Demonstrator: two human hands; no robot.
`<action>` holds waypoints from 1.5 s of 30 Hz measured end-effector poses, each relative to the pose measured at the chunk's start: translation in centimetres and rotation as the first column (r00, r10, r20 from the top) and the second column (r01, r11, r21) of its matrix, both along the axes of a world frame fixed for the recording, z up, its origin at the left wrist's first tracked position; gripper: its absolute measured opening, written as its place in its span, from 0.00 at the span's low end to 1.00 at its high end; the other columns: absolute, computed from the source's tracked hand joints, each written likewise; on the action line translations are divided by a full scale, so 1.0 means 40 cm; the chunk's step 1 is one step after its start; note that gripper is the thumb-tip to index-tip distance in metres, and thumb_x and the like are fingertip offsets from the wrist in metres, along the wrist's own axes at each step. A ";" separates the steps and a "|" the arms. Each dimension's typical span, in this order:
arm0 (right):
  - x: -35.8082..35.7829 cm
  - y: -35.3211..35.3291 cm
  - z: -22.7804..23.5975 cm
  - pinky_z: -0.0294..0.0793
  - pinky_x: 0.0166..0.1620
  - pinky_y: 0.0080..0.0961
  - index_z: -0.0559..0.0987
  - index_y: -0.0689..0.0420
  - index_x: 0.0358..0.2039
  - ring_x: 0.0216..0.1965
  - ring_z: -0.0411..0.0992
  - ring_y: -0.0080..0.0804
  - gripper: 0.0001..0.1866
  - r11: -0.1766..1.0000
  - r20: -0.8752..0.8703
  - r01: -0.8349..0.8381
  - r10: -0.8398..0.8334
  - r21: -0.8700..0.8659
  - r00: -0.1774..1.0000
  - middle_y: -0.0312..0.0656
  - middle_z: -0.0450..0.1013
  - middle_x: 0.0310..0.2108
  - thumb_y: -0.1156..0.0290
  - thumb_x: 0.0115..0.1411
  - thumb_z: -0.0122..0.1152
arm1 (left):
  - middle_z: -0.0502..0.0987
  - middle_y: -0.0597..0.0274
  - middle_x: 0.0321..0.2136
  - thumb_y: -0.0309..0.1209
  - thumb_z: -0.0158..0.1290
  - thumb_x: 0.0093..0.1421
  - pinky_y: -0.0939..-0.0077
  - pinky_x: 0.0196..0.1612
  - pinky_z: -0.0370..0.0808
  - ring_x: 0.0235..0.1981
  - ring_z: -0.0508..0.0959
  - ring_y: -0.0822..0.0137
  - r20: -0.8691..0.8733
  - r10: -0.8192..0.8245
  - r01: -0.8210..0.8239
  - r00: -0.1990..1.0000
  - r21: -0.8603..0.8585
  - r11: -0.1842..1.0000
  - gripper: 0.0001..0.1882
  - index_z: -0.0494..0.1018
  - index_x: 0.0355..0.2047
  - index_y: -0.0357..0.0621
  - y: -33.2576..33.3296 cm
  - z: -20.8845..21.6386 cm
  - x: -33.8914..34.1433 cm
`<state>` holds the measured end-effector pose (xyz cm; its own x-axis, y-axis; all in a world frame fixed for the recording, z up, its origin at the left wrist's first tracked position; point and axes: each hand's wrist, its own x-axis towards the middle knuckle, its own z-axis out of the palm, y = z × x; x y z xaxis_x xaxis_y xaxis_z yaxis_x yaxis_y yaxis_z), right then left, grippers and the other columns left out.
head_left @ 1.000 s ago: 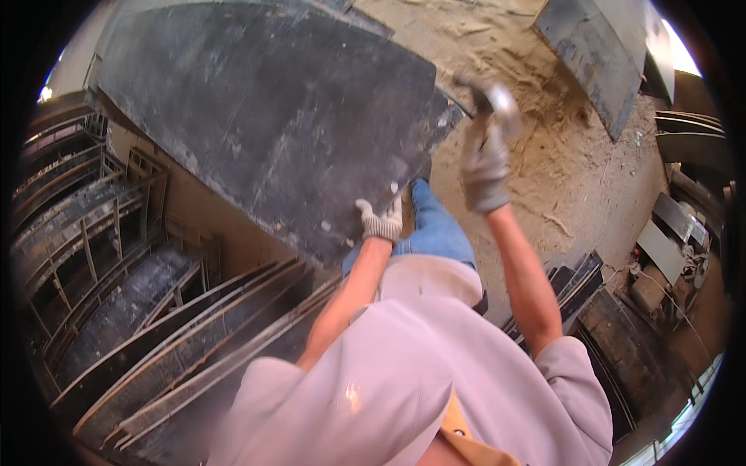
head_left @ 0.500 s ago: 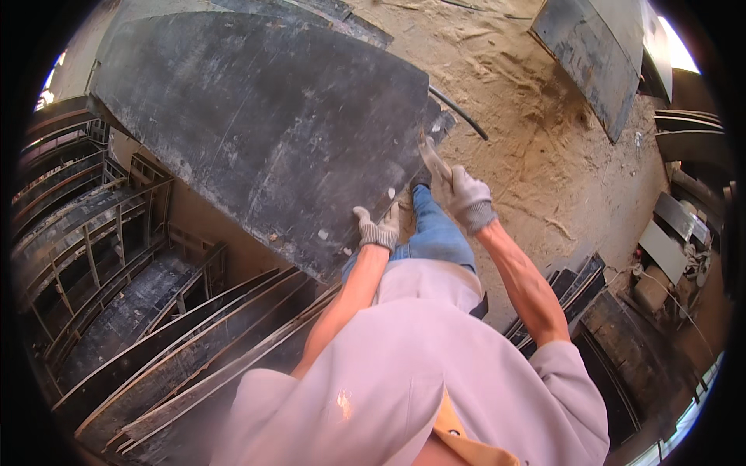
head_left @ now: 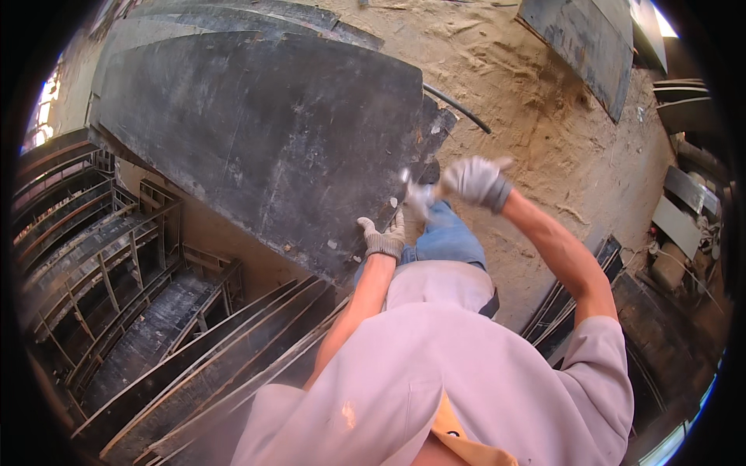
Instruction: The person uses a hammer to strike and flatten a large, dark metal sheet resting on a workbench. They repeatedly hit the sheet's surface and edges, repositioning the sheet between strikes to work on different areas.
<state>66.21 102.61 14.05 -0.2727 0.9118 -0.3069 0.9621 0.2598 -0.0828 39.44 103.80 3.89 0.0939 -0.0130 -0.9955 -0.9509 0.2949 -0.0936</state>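
Note:
A large dark panel (head_left: 264, 140), scuffed and with one curved end, lies tilted before me. My left hand (head_left: 384, 238), in a pale knitted glove, grips its near right edge, the thumb on the top face. My right hand (head_left: 472, 183), also gloved, is raised just right of the panel, closed round a hammer (head_left: 420, 196). The hammer is smeared by motion; its head is near the panel's edge, and I cannot tell whether they touch. Small pale chips (head_left: 332, 244) show on the panel near my left hand.
Curved ribbed frames (head_left: 116, 287) stand at the left, with long curved boards (head_left: 225, 342) stacked below them. Sandy ground (head_left: 536, 171) spreads to the right, with a black hose (head_left: 458, 106) on it. Another dark panel (head_left: 583, 54) leans at the upper right.
My right hand has moved up and to the right, and the hammer has swung to point left, its head lower. My left hand stays on the panel's edge. The view has shifted slightly.

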 end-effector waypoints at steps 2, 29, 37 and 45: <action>0.039 0.039 -0.066 0.74 0.21 0.28 0.72 0.54 0.30 0.20 0.71 0.27 0.09 0.981 0.209 0.184 -0.168 -0.057 0.963 0.37 0.69 0.20 0.63 0.65 0.53 | 0.77 0.44 0.53 0.57 0.57 0.60 0.46 0.59 0.76 0.54 0.77 0.46 0.030 -0.020 0.018 0.999 0.080 0.997 0.39 0.71 0.54 0.31 -0.005 -0.004 0.001; -0.161 -0.064 -0.023 0.75 0.31 0.51 0.74 0.58 0.37 0.27 0.77 0.58 0.20 0.601 -0.607 0.793 -0.670 -0.104 0.428 0.57 0.74 0.23 0.51 0.68 0.53 | 0.77 0.49 0.53 0.63 0.52 0.60 0.45 0.56 0.77 0.54 0.77 0.48 0.035 -0.102 0.100 0.994 0.065 0.993 0.39 0.73 0.54 0.39 -0.010 -0.038 -0.051; -0.165 -0.089 -0.025 0.74 0.32 0.49 0.76 0.58 0.36 0.32 0.76 0.57 0.19 0.666 -0.734 0.743 -0.476 0.058 0.484 0.55 0.75 0.27 0.54 0.71 0.49 | 0.78 0.51 0.53 0.63 0.50 0.62 0.44 0.57 0.76 0.54 0.77 0.49 -0.011 -0.098 0.098 0.995 0.010 0.995 0.37 0.72 0.56 0.42 0.005 -0.047 -0.035; -0.157 -0.040 0.034 0.75 0.38 0.48 0.78 0.62 0.43 0.35 0.77 0.59 0.25 0.608 -0.799 0.791 -0.443 0.067 0.408 0.60 0.76 0.29 0.50 0.71 0.46 | 0.79 0.50 0.52 0.64 0.45 0.63 0.48 0.57 0.76 0.54 0.78 0.51 -0.010 -0.147 0.148 0.989 0.062 0.987 0.38 0.74 0.53 0.39 -0.004 -0.078 -0.051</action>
